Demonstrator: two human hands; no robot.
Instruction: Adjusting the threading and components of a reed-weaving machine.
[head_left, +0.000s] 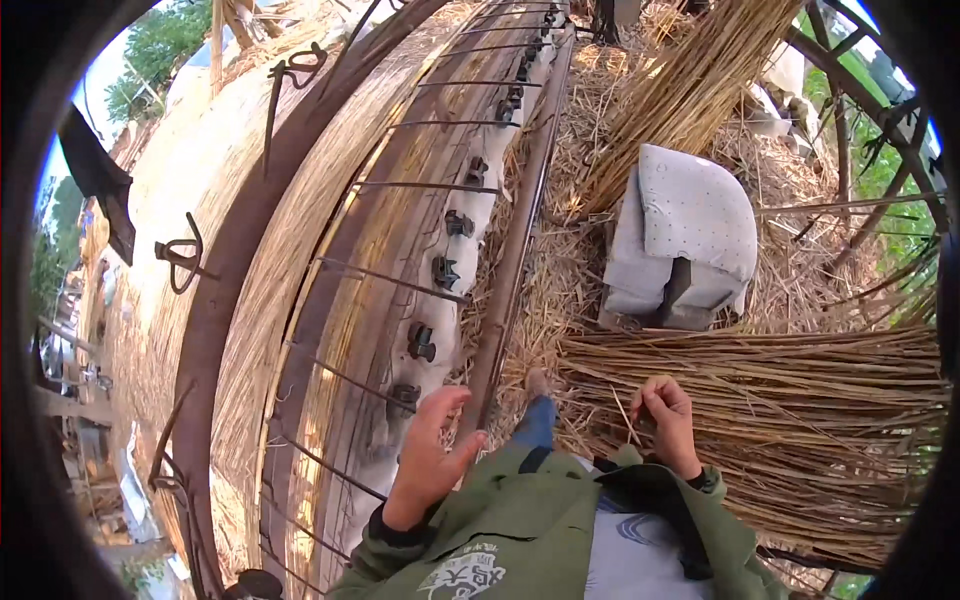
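My left hand (432, 458) is raised with thumb and fingers apart, holding nothing. It is beside a long brown metal rail (512, 270) and a row of dark clips or spools (445, 272) set along a pale strip. My right hand (668, 420) has its fingers curled into a pinch above the near end of a large bundle of reeds (800, 420). A thin stalk shows beside its fingertips; whether the fingers hold it, I cannot tell. Left of the rail, a long layer of pale reeds (270, 250) lies under thin cross rods (390, 280).
A seat-like block with a white dotted cover (695, 205) stands beyond the reed bundle. Another reed bundle (690, 90) leans behind it. Loose straw (560, 260) covers the ground. A curved brown beam (240, 230) with bent metal hooks (182, 255) runs along the left.
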